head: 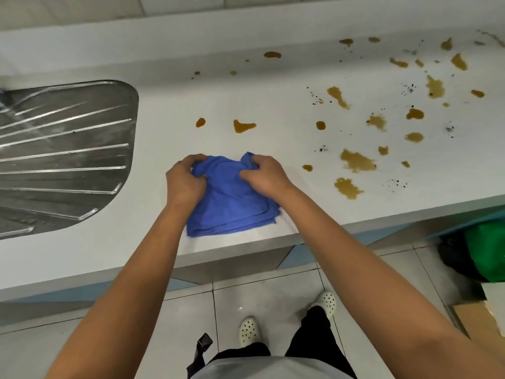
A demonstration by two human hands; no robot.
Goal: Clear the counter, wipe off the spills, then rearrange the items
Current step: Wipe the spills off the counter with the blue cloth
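Both hands point(183, 181) point(266, 175) gripping blue cloth point(232, 206), fingers curled

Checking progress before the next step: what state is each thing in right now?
Blue cloth: folded, lying on the counter near its front edge.
Left hand: gripping the cloth.
Right hand: gripping the cloth.
Counter: bare of items, not yet wiped.
Brown spills: unwiped, mostly right of the cloth.
Metal drainboard: empty.

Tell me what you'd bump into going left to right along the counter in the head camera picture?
Metal draining board → left hand → blue cloth → right hand → brown spills.
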